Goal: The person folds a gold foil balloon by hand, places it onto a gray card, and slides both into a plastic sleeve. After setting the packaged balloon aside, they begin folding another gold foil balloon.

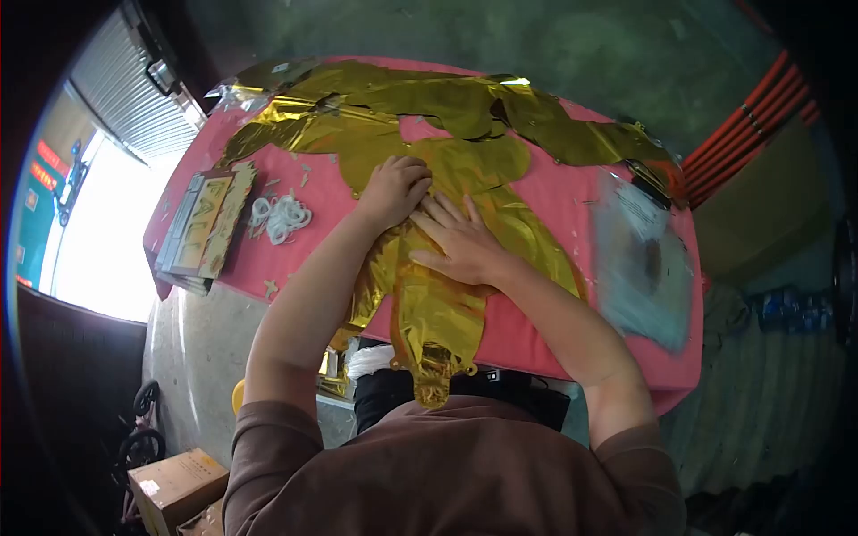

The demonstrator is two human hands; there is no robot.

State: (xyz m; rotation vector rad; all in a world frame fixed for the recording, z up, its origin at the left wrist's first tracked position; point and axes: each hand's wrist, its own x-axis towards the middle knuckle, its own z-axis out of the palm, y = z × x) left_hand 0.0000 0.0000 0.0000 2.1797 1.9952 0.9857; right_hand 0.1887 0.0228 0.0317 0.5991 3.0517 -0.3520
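Observation:
A flat gold foil balloon (438, 308) lies on the pink tabletop in front of me, its narrow tab hanging over the near edge. My left hand (393, 190) rests on the foil with its fingers bent and held together; whatever is under the fingertips is hidden. Just below and to the right, my right hand (460, 243) lies flat on the balloon, fingers stretched and spread. The two hands almost meet at the fingertips. More flat gold foil balloons (366, 94) overlap along the far side of the table.
A bundle of white string (281, 218) sits left of my arm, beside a printed box or stack of cards (206, 223). Clear plastic bags (639, 277) lie on the right of the pink tablecloth (527, 344). A cardboard box (179, 487) stands on the floor at lower left.

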